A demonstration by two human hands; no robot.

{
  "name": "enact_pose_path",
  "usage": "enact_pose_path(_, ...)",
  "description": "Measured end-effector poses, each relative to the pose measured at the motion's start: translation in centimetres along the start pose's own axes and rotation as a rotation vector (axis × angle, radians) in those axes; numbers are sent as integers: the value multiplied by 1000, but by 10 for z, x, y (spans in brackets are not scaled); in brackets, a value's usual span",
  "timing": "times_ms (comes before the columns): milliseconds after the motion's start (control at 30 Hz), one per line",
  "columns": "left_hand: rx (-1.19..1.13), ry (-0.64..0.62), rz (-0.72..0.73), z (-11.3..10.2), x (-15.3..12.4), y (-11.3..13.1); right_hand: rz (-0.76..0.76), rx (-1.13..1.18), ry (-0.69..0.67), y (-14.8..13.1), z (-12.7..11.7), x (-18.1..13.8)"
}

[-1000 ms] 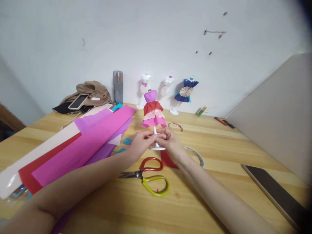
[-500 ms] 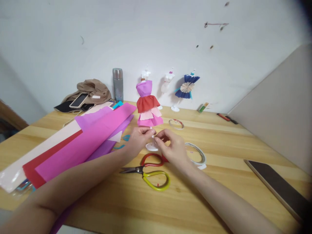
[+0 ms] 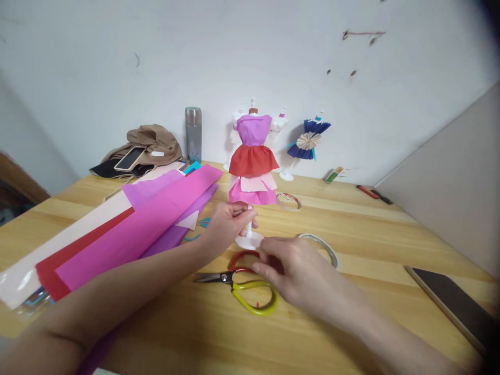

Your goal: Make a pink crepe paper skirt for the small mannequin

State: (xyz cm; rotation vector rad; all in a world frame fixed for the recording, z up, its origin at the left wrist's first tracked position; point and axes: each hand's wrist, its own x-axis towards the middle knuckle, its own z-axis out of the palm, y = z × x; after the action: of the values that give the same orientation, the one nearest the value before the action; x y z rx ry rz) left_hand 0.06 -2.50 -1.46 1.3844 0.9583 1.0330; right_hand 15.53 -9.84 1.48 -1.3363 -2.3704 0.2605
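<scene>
A small mannequin on a stand wears a layered paper dress [image 3: 253, 156], with a purple top, a red ruffle and pink tiers below. My left hand [image 3: 232, 224] is closed round its white pole [image 3: 250, 227], just under the hem. The round white base [image 3: 249, 241] is near the table top. My right hand [image 3: 291, 265] is beside the base, over the scissors' red handle, with fingers curled and the thumb apart; nothing shows in it. Scissors [image 3: 225, 278] with one red and one yellow handle lie in front, blades to the left.
Coloured paper sheets [image 3: 128, 239] cover the table's left. Tape rings [image 3: 289, 202] lie behind my right hand, one partly hidden. At the back are a flask [image 3: 194, 134], more mannequins, one in a blue dress [image 3: 309, 139], and a brown cloth [image 3: 156, 141]. A tablet [image 3: 441, 304] lies right.
The mannequin now stands more upright and faces me more squarely. My right hand has drawn away from the pole, down and toward me, while my left keeps its grip. The view has shifted slightly.
</scene>
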Motion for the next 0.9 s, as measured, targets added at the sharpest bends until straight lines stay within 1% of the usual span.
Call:
enact_pose_path(33, -3, -5, 5, 0, -1, 1, -28, 16, 61, -1, -1, 0)
enact_pose_path(67, -5, -15, 10, 0, -1, 2, -60, 34, 172, 0, -3, 0)
enact_pose_path(167, 5, -66, 22, 1, -5, 2, -153, 33, 601, 8, -13, 2)
enact_pose_path(200, 5, -88, 27, 2, -6, 1, -178, 4, 704, 13, -16, 4)
enact_pose_path(233, -1, -116, 31, 4, -8, 1, -205, -33, 768, 18, -20, 6)
enact_pose_path(267, -13, -144, 32, 5, -9, 1, -229, -76, 793, 22, -22, 8)
enact_pose_path(367, -65, -224, 20, 11, -14, 0, -277, -201, 782, 32, -26, 12)
enact_pose_path(467, -106, -264, 14, 15, -17, 0, -306, -270, 821, 33, -25, 13)
enact_pose_path(533, -116, -279, 13, 16, -19, 0, -323, -273, 852, 31, -25, 13)
enact_pose_path(633, -125, -293, -3, 17, -20, -1, -304, -184, 871, 29, -27, 11)
enact_pose_path(800, -145, -289, -25, 17, -19, -6, -165, 99, 852, 31, -30, 11)
enact_pose_path(900, -148, -294, -30, 17, -19, -8, -117, 184, 866, 33, -29, 12)
